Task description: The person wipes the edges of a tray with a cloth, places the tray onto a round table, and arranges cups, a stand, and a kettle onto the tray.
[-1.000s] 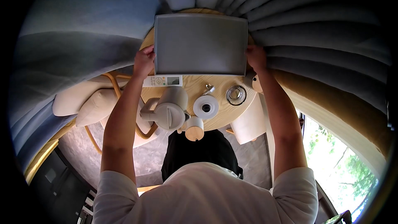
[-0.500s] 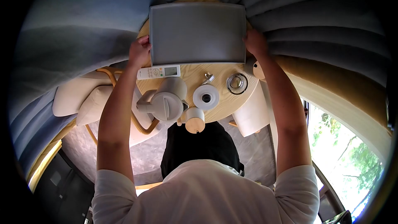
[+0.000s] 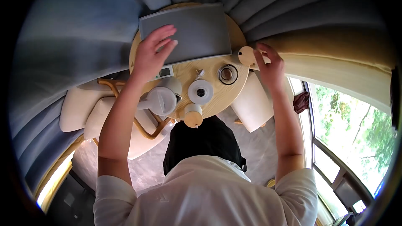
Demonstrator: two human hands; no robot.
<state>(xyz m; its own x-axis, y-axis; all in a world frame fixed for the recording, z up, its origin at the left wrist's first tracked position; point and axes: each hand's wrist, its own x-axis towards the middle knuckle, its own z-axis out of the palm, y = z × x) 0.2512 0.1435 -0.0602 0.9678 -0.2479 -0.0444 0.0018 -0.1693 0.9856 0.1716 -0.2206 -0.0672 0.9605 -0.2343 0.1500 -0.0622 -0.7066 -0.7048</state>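
My left hand [image 3: 155, 54] is raised over the left part of a grey rectangular tray [image 3: 201, 33], fingers spread and nothing in them. The tray lies on the round wooden table [image 3: 212, 68]. At the table's right edge, my right hand [image 3: 271, 69] has its thumb and fingers parted beside a round wooden lid [image 3: 246, 55] with a dark dot. The fingertips are close to the lid's rim; whether they touch it is unclear. My left wrist partly hides a white remote control [image 3: 166, 71].
On the table's near side are a white kettle [image 3: 162, 100], a white round dish with a dark centre [image 3: 200, 92], a glass bowl [image 3: 227, 74], a small metal piece [image 3: 200, 74] and a wooden-lidded white canister [image 3: 193, 116]. Pale chairs [image 3: 253, 109] and curtains surround the table.
Both hands have let go of the tray's sides. My left hand has risen over the tray; my right hand has moved nearer me, beside the wooden lid. The whole view has shifted and turned slightly.
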